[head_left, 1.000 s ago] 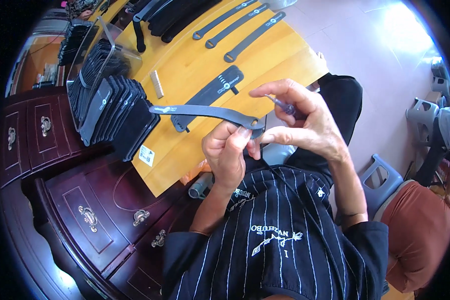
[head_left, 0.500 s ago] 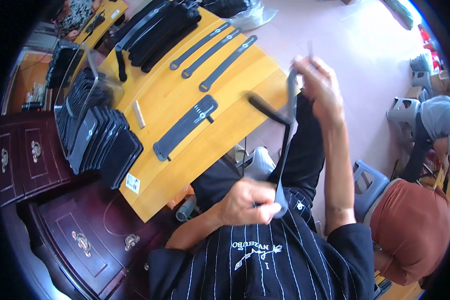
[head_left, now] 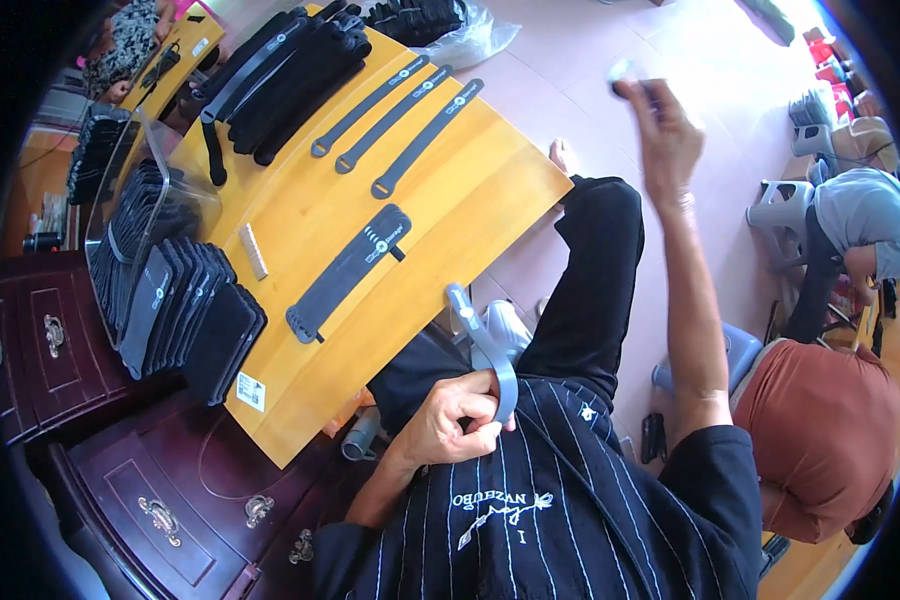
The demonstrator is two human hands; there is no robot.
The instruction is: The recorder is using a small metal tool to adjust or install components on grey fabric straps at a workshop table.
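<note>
My left hand point(head_left: 455, 422) is closed low in front of my shirt, gripping a grey hook-and-loop strap point(head_left: 486, 345). The strap curves up out of the fist, its rounded tip near the table edge. My right hand point(head_left: 670, 140) is raised over the floor beyond the table's right corner. Its fingers are pinched at a small, pale and dark blurred thing point(head_left: 622, 74), too unclear to name. On the table, a neat stack of grey straps point(head_left: 348, 268) lies nearest my left hand. Three single straps point(head_left: 425, 140) lie side by side behind it.
The yellow wooden table point(head_left: 370, 355) bears a heap of black straps point(head_left: 295, 85) at the back. Strap bundles point(head_left: 185, 310) sit by a clear plastic bin point(head_left: 195, 190) at the left, above dark red drawers point(head_left: 150, 500). A person in brown clothing point(head_left: 820, 440) is close on my right.
My right hand has risen away from the strap it was pulling upward. My left hand has moved slightly left, still holding its strap, whose free end now curls toward the table. The view has shifted a little.
</note>
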